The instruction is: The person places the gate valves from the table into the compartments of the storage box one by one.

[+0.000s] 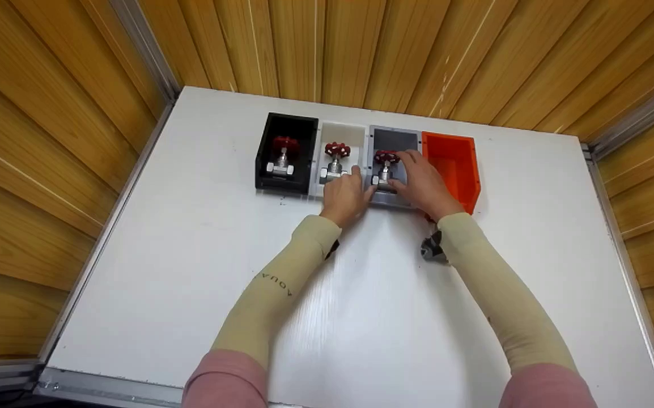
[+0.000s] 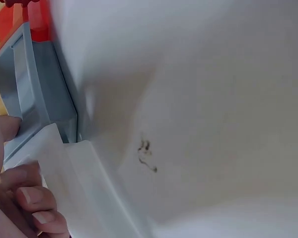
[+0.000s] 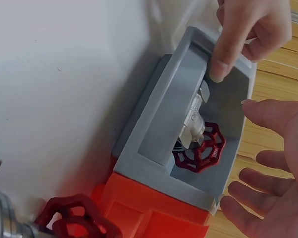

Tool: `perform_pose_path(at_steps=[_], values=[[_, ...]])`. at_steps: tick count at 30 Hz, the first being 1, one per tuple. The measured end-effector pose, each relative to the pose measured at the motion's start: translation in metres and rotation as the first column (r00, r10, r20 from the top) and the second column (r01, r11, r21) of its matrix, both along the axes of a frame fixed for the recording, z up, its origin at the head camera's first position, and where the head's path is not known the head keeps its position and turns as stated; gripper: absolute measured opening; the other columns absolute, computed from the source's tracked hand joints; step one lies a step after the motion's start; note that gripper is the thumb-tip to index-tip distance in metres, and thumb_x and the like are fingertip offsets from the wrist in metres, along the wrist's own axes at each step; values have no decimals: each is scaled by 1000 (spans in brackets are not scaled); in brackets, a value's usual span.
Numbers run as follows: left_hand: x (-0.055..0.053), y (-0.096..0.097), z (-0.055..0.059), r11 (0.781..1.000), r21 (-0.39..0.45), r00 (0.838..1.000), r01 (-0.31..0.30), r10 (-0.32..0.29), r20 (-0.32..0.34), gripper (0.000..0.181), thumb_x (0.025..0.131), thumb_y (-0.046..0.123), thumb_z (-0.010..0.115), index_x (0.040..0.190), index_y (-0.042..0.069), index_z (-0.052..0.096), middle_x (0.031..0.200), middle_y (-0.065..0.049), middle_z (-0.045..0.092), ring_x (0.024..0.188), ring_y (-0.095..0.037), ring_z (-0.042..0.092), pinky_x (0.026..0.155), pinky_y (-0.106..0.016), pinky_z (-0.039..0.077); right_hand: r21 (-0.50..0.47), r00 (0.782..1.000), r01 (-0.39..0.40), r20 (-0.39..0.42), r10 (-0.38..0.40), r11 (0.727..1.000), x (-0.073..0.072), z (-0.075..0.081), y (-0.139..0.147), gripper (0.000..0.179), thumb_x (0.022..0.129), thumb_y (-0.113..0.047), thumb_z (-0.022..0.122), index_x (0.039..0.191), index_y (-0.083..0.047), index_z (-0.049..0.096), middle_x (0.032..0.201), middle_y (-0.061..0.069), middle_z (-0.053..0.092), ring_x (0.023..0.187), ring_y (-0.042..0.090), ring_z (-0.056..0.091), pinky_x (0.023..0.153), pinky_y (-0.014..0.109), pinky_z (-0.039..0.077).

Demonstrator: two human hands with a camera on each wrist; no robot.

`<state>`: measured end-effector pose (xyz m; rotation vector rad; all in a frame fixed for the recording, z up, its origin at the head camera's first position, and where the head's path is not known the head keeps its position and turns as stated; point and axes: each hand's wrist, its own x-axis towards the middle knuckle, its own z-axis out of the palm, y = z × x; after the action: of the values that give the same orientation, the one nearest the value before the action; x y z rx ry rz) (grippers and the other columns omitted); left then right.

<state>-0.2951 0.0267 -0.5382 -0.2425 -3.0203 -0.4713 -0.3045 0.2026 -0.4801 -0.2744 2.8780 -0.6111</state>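
A gate valve [image 3: 192, 116] with a red handwheel stands in the grey bin [image 1: 396, 137]. My right hand [image 1: 426, 184] is beside it, fingers spread; the right wrist view shows a gap between that hand [image 3: 275, 173] and the valve. My left hand [image 1: 344, 195] is at the front of the white and grey bins, its thumb reaching over the grey bin's rim near the valve's end. Whether the thumb touches the valve I cannot tell. In the left wrist view, the left hand's fingers [image 2: 35, 198] are loosely curled by the white bin, with nothing held.
Similar valves stand in the black bin [image 1: 272, 127] and the white bin [image 1: 355, 131]. An orange bin [image 1: 463, 148] adjoins the grey one. Another red-wheeled valve [image 3: 79, 213] is on the white table [image 1: 191, 226] before it, partly hidden by my right wrist in the head view.
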Motion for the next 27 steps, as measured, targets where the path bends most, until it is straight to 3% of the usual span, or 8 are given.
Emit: perform_pose_path(at_steps=[8, 14, 27], values=[[3, 4, 7, 1000, -2, 998, -2, 2, -63, 48, 91, 55, 55, 112, 12, 48, 71, -3, 66, 58, -21, 63, 54, -37, 50, -32, 1000, 28, 13, -28, 999, 12, 5, 13, 71, 89, -31, 69, 149, -13, 33, 154, 13, 32, 140, 33, 33, 111, 53, 33], [8, 10, 7, 998, 5, 990, 59, -58, -130, 45, 94, 50, 52, 117, 11, 53, 72, -4, 68, 58, -21, 63, 52, -37, 49, -64, 998, 55, 21, -54, 996, 26, 6, 27, 71, 89, -35, 69, 147, -15, 35, 152, 10, 34, 137, 31, 36, 109, 51, 38], [15, 26, 6, 993, 16, 986, 119, -116, -118, 37, 97, 48, 50, 108, 13, 54, 68, 0, 63, 56, -17, 60, 50, -32, 48, -86, 995, 101, 13, -101, 991, 50, 5, 55, 63, 91, -32, 67, 144, -14, 39, 150, 11, 37, 137, 33, 36, 109, 54, 37]])
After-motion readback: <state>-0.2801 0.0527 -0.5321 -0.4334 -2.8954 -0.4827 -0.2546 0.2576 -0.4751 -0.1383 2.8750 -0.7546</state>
